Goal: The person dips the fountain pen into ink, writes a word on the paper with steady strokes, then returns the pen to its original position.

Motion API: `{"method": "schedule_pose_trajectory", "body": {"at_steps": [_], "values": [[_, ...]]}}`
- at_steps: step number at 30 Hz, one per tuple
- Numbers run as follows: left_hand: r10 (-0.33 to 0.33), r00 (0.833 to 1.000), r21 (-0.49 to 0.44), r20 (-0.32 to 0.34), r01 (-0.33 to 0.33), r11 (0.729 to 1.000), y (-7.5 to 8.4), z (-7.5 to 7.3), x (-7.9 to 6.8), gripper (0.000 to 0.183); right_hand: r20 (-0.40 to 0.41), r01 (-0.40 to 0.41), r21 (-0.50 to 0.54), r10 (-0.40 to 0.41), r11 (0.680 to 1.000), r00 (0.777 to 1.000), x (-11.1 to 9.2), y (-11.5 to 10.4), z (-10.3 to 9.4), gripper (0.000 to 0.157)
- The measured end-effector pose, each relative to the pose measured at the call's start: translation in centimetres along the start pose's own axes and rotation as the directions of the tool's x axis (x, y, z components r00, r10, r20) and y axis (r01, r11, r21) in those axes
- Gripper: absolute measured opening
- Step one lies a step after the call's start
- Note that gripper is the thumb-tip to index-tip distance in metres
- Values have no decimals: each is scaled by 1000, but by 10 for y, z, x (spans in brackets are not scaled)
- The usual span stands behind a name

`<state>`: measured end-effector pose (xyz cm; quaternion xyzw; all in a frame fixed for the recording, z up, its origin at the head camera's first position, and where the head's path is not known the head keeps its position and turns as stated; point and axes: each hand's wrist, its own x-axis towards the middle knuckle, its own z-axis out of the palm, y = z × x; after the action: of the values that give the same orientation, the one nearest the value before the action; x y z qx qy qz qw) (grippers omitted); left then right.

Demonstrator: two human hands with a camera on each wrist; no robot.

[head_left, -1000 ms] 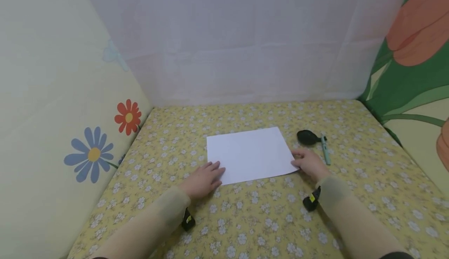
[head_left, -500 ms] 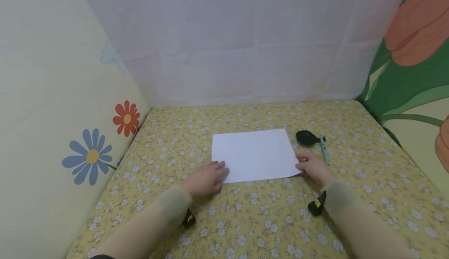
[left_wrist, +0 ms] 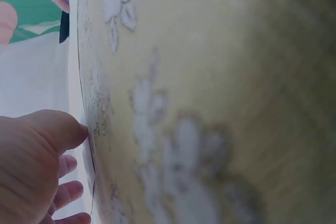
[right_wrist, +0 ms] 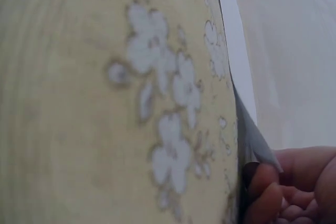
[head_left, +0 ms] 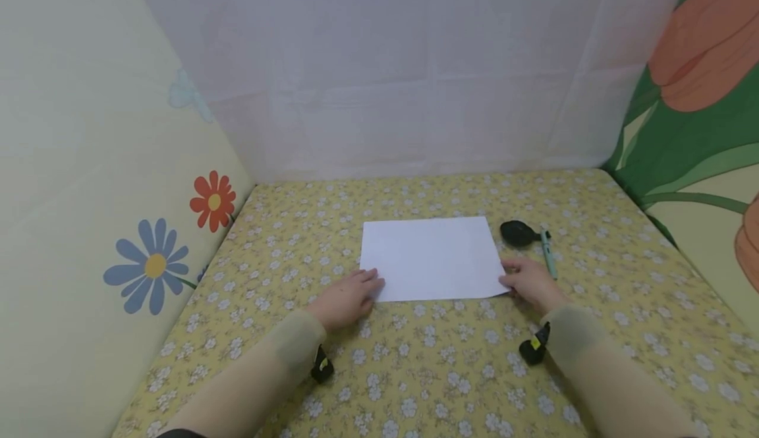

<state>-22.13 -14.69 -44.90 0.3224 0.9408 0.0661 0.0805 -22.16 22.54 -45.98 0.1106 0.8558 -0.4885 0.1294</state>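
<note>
A blank white sheet of paper (head_left: 435, 260) lies on the flowered cloth in front of me, its near edge almost level in the head view. My left hand (head_left: 345, 300) rests at its near left corner with fairly straight fingers. In the left wrist view the thumb (left_wrist: 63, 131) touches the paper's edge and the other fingers lie over the sheet. The near right corner is pinched by my right hand (head_left: 535, 285). Seen from the right wrist, that corner (right_wrist: 257, 142) bends up off the cloth between thumb and fingers. The sheet hides parts of the right fingertips.
Beyond my right hand lie a black bulb-shaped thing (head_left: 517, 234) with a narrow neck and a slim pale green stick-like thing (head_left: 548, 255), close together. Yellow flowered cloth (head_left: 450, 372) covers the table. A white sheet (head_left: 385, 82) hangs behind, with printed panels at both sides.
The sheet has slid right and turned slightly, its left end moving away from me, so it lies straighter. Both hands have stayed at its near corners and moved with it.
</note>
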Motion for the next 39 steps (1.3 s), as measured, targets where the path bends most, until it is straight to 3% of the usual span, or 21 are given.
{"method": "schedule_pose_trajectory", "body": {"at_steps": [7, 20, 31, 39], "values": [[-4, 1000, -24, -1, 4, 1000, -4, 4, 0, 47, -22, -45, -57, 44, 997, 999, 4, -2, 2, 48], [-2, 1000, -84, 22, 4, 996, -5, 4, -3, 46, -26, -3, -223, -3, 975, 1000, 0, -2, 2, 47], [12, 999, -50, 49, -10, 999, -5, 4, -4, 54, 8, 93, -384, -97, 919, 995, 1, -2, -1, 50], [18, 999, -44, 40, -16, 999, -5, 7, -4, 53, 79, 175, -344, -158, 923, 984, -6, 3, -17, 54]]}}
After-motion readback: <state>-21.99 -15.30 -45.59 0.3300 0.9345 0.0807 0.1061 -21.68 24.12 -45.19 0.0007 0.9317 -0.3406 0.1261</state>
